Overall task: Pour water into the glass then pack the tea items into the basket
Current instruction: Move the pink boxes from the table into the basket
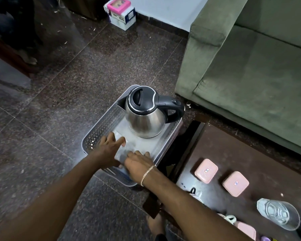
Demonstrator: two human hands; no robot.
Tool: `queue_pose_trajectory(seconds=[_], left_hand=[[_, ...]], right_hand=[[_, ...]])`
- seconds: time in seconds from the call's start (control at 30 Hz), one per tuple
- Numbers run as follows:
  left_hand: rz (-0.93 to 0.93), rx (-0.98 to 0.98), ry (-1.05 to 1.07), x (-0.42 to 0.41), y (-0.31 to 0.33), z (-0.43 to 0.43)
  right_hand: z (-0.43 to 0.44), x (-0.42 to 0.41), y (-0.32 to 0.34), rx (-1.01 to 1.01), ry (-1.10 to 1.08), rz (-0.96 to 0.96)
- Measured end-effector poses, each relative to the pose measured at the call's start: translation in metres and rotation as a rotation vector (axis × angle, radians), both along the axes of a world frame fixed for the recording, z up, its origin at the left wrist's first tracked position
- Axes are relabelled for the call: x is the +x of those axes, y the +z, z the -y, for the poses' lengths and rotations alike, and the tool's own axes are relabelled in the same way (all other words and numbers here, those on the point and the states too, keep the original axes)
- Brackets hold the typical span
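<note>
A grey perforated plastic basket (101, 126) stands on the dark floor, and a steel kettle (144, 117) with a black lid and handle sits in its far half. Both my hands reach into the near half. My left hand (109, 146) lies with its fingers spread along the left edge of a blurred flat grey packet (127, 150). My right hand (139, 165), with a bracelet at the wrist, grips the packet's near right edge. A clear glass (278, 214) stands on the brown table (233, 146) at the lower right.
Two pink square lidded containers (206, 170) (235, 183) sit on the table, with a third pink one (247, 230) and a white item (197, 196) near its front. A green sofa (250, 66) stands behind. A white and pink box (120, 13) rests by the far wall.
</note>
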State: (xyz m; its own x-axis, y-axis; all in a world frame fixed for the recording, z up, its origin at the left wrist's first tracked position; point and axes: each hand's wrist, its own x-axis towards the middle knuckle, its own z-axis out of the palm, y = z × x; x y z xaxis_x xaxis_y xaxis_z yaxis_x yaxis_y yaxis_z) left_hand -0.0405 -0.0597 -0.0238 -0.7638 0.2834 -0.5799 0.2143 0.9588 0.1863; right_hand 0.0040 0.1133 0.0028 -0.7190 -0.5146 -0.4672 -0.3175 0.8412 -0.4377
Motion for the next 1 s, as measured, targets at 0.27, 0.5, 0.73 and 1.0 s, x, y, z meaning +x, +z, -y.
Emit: queue_pose_trajectory(seconds=[0.27,0.5,0.73,1.0], left_hand=[[-0.303,0.471,-0.076,0.060,0.071,-0.098],[-0.207,0.363,-0.452,0.081,0.038,-0.268],[-0.179,-0.075,-0.551,0.082,-0.013,-0.344],[-0.120,-0.057,-0.557,0.083,-0.050,-0.345]], right_hand=[[-0.153,0.086,0.029,-0.423,-0.452,-0.314],[-0.315,0.139,-0.020,0.004,-0.852,-0.205],[-0.361,0.150,-0.068,0.319,-0.786,-0.132],[-0.359,0.154,-0.097,0.346,-0.785,-0.148]])
